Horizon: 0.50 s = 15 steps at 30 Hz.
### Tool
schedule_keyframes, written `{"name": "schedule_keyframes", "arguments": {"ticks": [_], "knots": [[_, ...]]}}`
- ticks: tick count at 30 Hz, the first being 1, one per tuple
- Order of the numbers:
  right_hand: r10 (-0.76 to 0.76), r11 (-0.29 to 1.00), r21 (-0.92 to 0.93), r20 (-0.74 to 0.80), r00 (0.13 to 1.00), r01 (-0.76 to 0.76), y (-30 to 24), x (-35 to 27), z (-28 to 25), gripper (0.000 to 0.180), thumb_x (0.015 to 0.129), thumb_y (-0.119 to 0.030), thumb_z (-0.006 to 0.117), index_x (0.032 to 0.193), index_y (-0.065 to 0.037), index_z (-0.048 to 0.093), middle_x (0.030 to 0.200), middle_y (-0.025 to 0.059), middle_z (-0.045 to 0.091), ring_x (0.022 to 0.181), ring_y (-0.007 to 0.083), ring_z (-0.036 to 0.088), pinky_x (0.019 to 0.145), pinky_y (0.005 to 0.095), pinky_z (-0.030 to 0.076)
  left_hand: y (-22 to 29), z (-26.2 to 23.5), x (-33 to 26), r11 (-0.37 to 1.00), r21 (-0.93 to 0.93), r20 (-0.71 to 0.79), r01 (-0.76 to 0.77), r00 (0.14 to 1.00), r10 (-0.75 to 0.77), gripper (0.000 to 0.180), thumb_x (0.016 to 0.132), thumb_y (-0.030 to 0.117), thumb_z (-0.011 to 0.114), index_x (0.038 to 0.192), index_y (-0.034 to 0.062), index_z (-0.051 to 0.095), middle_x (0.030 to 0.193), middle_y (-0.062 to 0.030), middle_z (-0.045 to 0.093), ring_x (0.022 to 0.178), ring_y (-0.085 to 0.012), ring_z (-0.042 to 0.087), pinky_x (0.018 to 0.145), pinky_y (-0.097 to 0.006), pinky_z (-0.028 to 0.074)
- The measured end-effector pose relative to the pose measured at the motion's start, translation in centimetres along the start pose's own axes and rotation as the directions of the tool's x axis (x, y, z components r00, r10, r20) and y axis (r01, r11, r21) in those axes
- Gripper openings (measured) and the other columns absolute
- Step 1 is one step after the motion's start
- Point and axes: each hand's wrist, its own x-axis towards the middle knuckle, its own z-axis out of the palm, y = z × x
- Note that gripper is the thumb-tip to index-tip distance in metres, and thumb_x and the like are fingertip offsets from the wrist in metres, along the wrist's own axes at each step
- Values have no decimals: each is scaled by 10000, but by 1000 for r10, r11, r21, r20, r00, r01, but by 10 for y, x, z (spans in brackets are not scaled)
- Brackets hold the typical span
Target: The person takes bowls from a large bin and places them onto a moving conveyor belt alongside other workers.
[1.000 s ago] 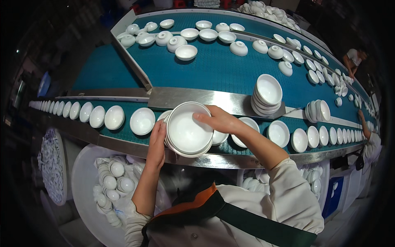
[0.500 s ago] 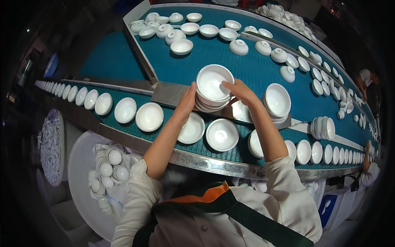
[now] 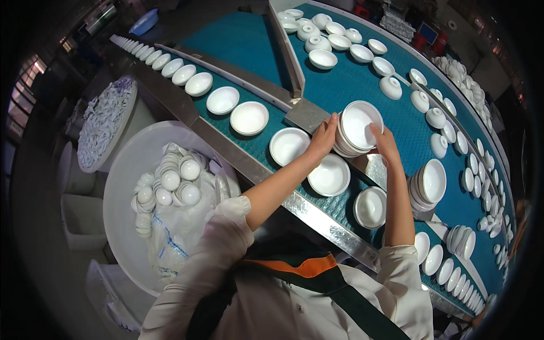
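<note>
A stack of white bowls (image 3: 362, 124) is held between my two hands over the metal ledge beside the wide green belt. My left hand (image 3: 324, 137) presses against the stack's left side, fingers along the rims. My right hand (image 3: 386, 144) grips the right side, its thumb over the top bowl's rim. Just below my forearms, single white bowls (image 3: 328, 175) stand mouth up in a row on the narrow near belt (image 3: 266, 148). To the right of my right forearm, another bowl stack (image 3: 430, 182) leans slightly on the ledge.
Loose bowls, some upturned, lie across the wide belt (image 3: 351, 85). A shorter bowl stack (image 3: 461, 242) rests farther right. At my left, a big white tub (image 3: 116, 187) holds bowls and plastic bags, beside a container heaped with pale scraps (image 3: 106, 122). A metal rail (image 3: 317, 214) edges the near belt.
The view has swung left, shifting the belts to the right and showing more of the tub. Both hands keep hold of the stack, which now looks more evenly nested.
</note>
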Motion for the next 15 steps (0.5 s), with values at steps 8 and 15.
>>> {"name": "schedule_keyframes", "arguments": {"ticks": [8,15], "knots": [[-84,996,-35,-140,987,80,2,-33,-32,664,892,-515,495,1307,-2,429,1196,188,541,1020,236,587,682,317,550,7,3,-108,923,104,-153,-370,911,382,370,915,271,557,1151,-11,516,1101,-158,599,993,-202,583,798,-298,461],[-346,937,-75,-346,872,342,34,-107,-51,484,947,-318,509,1340,-52,412,1251,185,511,1130,251,526,846,340,500,-36,-10,-190,983,-55,-237,-175,959,158,221,922,98,539,1107,-23,530,985,-98,640,902,-116,594,775,-229,458]]}}
